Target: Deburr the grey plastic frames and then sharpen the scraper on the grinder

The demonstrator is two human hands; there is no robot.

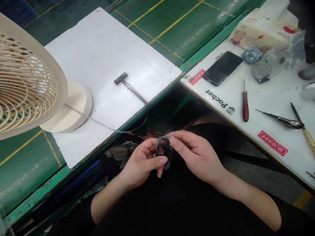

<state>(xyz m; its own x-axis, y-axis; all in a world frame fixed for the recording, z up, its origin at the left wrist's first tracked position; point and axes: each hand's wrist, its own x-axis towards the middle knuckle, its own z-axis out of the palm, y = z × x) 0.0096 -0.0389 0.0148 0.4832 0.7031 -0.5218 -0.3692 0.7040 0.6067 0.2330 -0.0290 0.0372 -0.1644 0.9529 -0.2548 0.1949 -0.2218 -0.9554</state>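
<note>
Between my two hands, above my lap, is a small dark oval part point(164, 144) with a rounded, glossy rim; its exact kind I cannot make out. My left hand point(144, 160) grips its left side, the thumb lying across the lower front and the fingers behind it. The thumb and forefinger of my right hand point(197, 154) pinch its upper right edge. Fingers cover parts of the rim on both sides.
On the white board at left stand a beige fan point(76, 108) with a cord and a metal T-shaped hammer point(133, 90). The right table holds a phone point(223, 68), a wooden-handled awl point(245, 105), metal pliers-like tools point(283, 120), plastic bags point(268, 67) and a tissue pack point(258, 32).
</note>
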